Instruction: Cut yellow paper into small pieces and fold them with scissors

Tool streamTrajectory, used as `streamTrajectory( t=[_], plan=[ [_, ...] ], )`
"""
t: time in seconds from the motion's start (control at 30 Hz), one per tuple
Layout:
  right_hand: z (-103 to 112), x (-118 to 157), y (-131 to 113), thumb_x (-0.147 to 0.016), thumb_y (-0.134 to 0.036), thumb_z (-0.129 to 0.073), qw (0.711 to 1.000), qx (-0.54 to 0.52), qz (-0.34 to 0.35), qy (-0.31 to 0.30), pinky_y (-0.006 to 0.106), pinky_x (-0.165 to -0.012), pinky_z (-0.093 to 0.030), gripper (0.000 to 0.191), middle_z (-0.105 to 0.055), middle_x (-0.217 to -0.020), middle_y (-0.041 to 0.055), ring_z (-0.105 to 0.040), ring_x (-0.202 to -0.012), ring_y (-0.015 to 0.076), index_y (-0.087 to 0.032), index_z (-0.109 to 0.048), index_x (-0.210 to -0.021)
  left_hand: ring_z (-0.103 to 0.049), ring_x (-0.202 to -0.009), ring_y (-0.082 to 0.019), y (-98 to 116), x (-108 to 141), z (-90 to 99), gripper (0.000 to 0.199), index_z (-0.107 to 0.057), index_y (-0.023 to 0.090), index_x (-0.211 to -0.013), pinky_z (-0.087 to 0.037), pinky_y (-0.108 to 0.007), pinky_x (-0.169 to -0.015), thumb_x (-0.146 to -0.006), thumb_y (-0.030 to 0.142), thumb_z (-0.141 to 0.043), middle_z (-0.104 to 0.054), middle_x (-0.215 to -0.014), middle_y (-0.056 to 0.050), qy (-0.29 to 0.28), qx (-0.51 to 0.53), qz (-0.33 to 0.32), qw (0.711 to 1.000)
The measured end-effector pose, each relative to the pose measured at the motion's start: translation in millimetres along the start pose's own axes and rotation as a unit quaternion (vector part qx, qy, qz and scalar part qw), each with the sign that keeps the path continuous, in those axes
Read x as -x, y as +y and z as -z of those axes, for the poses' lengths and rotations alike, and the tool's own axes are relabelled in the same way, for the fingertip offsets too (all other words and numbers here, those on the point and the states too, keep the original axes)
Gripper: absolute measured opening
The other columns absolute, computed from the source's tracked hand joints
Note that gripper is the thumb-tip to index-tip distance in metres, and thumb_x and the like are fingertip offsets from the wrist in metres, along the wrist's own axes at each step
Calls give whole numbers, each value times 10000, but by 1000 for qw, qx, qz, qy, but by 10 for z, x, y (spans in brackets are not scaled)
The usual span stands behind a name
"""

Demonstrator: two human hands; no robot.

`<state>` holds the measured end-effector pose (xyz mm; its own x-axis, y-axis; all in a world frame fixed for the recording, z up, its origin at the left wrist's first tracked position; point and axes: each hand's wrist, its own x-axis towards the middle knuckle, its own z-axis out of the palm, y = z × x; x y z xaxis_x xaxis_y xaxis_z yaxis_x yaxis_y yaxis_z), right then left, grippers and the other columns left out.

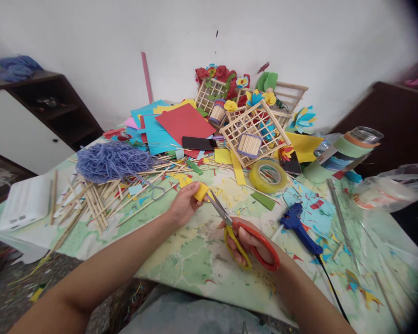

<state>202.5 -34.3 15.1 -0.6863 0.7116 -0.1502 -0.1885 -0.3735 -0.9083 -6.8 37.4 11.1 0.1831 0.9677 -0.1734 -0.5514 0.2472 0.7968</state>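
Between the thumb and fingers of my left hand (185, 205) is a small piece of yellow paper (201, 191). My right hand (242, 239) grips a pair of scissors (225, 214) with one red and one yellow handle. The blades point up and left, their tips at the lower right edge of the yellow paper. Whether they are cutting into it I cannot tell. Small yellow scraps (181, 179) lie just beyond my left hand. A green paper strip (263, 201) rests to the right of the blades.
Blue yarn (113, 161) and wooden sticks (97, 204) spread at the left. Behind lie a red sheet (184, 123), a black phone (198, 143) and stick lattices (254, 132). To the right are a tape roll (252, 178), blue glue gun (301, 227) with cord, and green bottle (337, 155).
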Motion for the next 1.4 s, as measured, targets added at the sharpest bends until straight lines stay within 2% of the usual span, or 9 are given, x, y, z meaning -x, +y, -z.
streamTrajectory(
  t=[0.17, 0.4, 0.6, 0.9, 1.07, 1.23, 1.33, 1.4],
  plan=[
    [8, -3, -1, -869, -501, -449, 1000, 0, -1, -9, 167, -345, -381, 416, -485, -722, -16, -499, -455, 65, -200, -479, -1156, -519, -535, -64, -15, 20, -23, 221, -610, 131, -814, -332, -138, -438, -750, 338, -651, -582, -644, -15, -30, -47, -6, 998],
    [23, -4, 6, -862, -521, -450, 1000, -9, 4, -5, 180, -375, -382, 455, -483, -727, -12, -500, -472, 71, -192, -471, -1175, -402, -481, -44, -39, 56, -31, 213, -569, 134, -720, -277, -170, -469, -713, 304, -696, -553, -562, 16, -84, -111, 1, 990],
    [43, 2, 11, -867, -517, -443, 1000, 2, 14, -19, 193, -408, -395, 465, -490, -751, -5, -504, -492, 72, -190, -455, -1198, -429, -489, -64, -36, 70, -19, 281, -566, 133, -703, -260, -198, -485, -677, 368, -717, -571, -546, 10, -134, -183, 36, 973],
    [-6, -11, -4, -840, -565, -456, 1000, 17, 23, -12, 173, -361, -359, 512, -472, -706, -16, -451, -438, 53, -175, -488, -1170, -343, -403, -54, -15, 30, 47, 274, -595, 141, -718, -175, -208, -423, -664, 380, -719, -593, -513, 2, -168, -225, 43, 959],
    [-17, -2, -52, -837, -543, -476, 999, 48, 22, 14, 150, -303, -290, 484, -439, -625, -51, -364, -353, 25, -151, -522, -1119, -352, -401, -54, -17, 24, 64, 285, -613, 127, -761, -173, -205, -420, -652, 362, -734, -602, -524, -8, -160, -217, 45, 962],
    [-8, 1, -111, -802, -572, -502, 995, 92, 21, 44, 147, -280, -242, 502, -420, -577, -74, -303, -312, 11, -152, -544, -1074, -441, -457, -82, -15, 32, 53, 261, -627, 139, -779, -269, -205, -466, -664, 355, -717, -611, -571, -9, -164, -253, 42, 952],
    [-4, -6, -152, -755, -597, -540, 987, 116, 32, 110, 161, -283, -258, 553, -405, -539, -85, -315, -317, 27, -146, -538, -1075, -482, -536, -108, -27, 52, 23, 228, -617, 148, -696, -314, -214, -509, -693, 369, -676, -602, -633, -9, -176, -345, 13, 922],
    [5, -16, -176, -719, -580, -590, 973, 141, 32, 182, 170, -294, -262, 561, -390, -518, -92, -336, -327, 40, -144, -541, -1069, -460, -547, -113, -44, 63, 6, 226, -607, 158, -634, -305, -218, -515, -697, 367, -665, -561, -613, 7, -178, -439, -35, 880]
  ],
)
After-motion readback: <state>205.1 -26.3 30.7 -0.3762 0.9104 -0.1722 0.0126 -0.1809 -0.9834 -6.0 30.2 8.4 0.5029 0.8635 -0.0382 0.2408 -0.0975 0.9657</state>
